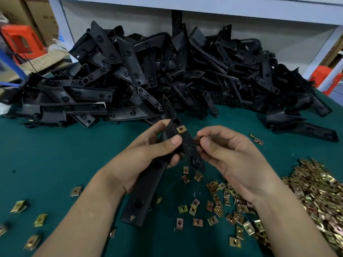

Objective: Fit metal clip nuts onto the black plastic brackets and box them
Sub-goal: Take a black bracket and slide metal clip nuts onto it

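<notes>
Gripping the bracket (143,190), left hand (146,153) faces right hand (230,156) pinching nut (197,139).

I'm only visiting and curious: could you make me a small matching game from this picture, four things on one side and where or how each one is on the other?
Things:
1. left hand
2. right hand
3. bracket heap
4. clip pile

Place or state:
A. at the right edge of the green table
B. pinches one small clip
C. along the far side of that table
D. grips a black bracket

Pairs: 1-D, 2-B, 3-C, 4-A.
</notes>
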Motion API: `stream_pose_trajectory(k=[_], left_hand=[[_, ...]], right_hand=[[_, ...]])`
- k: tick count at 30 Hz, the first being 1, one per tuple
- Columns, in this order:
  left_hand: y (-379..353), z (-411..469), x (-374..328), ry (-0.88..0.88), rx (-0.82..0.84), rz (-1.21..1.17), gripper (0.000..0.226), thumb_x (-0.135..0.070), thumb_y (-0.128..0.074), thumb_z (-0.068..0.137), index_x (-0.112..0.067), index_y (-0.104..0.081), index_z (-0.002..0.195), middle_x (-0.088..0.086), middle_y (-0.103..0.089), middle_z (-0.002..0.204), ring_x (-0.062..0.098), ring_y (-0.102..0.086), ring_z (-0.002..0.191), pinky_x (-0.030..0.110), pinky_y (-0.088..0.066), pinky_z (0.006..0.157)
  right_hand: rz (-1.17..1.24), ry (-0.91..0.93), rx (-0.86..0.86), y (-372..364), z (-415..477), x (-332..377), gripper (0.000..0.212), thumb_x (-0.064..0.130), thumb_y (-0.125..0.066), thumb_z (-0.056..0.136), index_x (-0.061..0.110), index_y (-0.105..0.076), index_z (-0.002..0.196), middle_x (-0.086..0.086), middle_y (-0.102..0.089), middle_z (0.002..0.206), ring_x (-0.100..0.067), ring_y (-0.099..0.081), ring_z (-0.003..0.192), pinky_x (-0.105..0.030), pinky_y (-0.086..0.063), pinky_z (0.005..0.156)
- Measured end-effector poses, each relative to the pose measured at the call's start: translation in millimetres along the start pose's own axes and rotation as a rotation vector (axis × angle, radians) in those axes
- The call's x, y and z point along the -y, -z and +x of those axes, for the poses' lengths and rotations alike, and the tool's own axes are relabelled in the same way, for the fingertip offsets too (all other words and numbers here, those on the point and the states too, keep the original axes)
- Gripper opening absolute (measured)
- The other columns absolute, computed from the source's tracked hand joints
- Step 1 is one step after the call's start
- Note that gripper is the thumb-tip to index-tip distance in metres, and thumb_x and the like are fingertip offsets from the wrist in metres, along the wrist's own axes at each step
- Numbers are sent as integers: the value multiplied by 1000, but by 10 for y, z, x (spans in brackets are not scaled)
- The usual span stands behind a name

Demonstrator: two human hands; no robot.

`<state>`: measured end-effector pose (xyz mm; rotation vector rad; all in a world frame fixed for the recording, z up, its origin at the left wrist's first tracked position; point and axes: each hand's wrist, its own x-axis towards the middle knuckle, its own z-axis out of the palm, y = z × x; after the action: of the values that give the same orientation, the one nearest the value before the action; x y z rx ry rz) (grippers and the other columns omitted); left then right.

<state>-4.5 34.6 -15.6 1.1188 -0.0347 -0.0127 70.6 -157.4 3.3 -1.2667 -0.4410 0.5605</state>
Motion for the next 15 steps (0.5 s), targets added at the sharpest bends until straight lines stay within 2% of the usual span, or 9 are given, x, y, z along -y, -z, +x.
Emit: stream_pose_trajectory(k=[3,9,15], left_hand=[[9,8,-1,9,7,-27,44,-16,-74,83,-6,-60,124,15,-58,108,17,-62,87,20,-54,67],[25,6,-6,-16,18,-44,42,-15,-71,87,-11,-57,126,7,-62,100,12,-63,77,19,-53,66],[14,9,-6,-29,41,-49,37,-14,-69,88,-12,-56,123,2,-63,92,9,-62,73,17,-52,65]], right_hand=[[-1,-7,3,-37,-1,-8,17,18,-71,75,15,-80,89,-6,-72,82,-12,-68,74,-20,-56,72],[-92,1,2,-64,3,-34,28,35,-76,67,17,-80,88,-7,-72,85,-17,-66,78,-29,-58,80],[-287,70,-29,-72,17,-80,35,47,-67,82,13,-73,80,-5,-66,74,-17,-58,70,-38,-50,73]])
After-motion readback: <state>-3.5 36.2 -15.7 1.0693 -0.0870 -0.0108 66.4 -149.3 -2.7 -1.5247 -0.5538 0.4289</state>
